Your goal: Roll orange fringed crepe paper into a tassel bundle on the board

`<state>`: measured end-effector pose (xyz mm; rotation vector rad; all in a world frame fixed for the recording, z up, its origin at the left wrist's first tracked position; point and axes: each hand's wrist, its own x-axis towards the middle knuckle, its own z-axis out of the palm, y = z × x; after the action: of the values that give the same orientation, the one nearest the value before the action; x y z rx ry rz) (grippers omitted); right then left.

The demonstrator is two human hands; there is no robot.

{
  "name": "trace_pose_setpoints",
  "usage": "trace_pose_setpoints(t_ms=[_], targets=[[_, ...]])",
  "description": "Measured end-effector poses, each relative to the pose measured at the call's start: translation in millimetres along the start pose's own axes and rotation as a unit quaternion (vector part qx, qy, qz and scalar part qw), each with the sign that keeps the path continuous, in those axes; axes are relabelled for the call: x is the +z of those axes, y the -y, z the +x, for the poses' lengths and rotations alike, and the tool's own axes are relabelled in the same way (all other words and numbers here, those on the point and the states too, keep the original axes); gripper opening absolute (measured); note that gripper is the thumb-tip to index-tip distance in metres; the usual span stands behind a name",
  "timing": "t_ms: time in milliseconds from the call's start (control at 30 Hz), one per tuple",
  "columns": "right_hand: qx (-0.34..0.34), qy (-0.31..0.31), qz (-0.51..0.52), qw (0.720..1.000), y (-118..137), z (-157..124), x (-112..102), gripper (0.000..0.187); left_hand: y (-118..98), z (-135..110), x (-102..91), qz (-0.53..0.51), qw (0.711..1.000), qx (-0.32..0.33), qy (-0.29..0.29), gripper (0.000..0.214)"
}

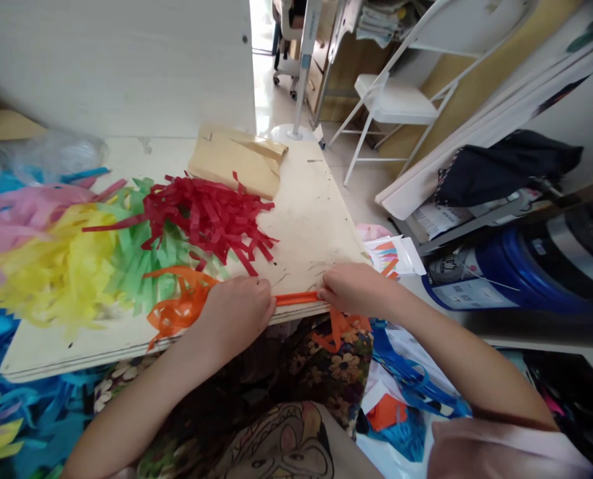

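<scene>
My left hand [237,311] and my right hand [355,289] are both closed on an orange paper strip [296,299] stretched between them along the near edge of a wooden board [311,219]. The strip's fringed orange end [176,309] trails left of my left hand. More orange paper [339,327] hangs below my right hand over the board's edge.
Piles of cut fringe lie on the board: red [209,216], green [146,263], yellow [61,266], pink [21,213]. A brown paper bag [236,159] sits at the back. Blue strips [410,382] lie at my lap's right. A white folding chair [393,100] stands beyond.
</scene>
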<state>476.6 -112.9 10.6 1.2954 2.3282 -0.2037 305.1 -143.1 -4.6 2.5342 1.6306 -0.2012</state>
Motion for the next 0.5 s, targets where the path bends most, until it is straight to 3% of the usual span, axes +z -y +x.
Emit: trace_pose_setpoints(t_ms=[133, 200, 300, 500], targets=[[0.029, 0.038, -0.02, 0.999, 7.4, 4.4, -16.6, 0.016, -2.9, -2.0, 3.0, 0.021, 0.997, 0.04, -0.068, 0.016], [0.038, 0.028, -0.035, 0.998, 15.6, 5.2, -21.5, 0.013, -8.5, -3.7, 5.7, 0.049, 0.99, 0.075, -0.11, 0.016], [0.03, -0.054, -0.06, 0.996, 31.8, 4.1, -16.8, 0.013, -20.5, -8.7, 13.2, 0.08, 0.977, 0.085, -0.178, 0.018], [0.062, -0.247, -0.101, 0.962, 55.8, -6.0, 23.7, 0.019, -40.7, -25.6, 35.3, 0.114, 0.955, 0.036, -0.271, 0.03]])
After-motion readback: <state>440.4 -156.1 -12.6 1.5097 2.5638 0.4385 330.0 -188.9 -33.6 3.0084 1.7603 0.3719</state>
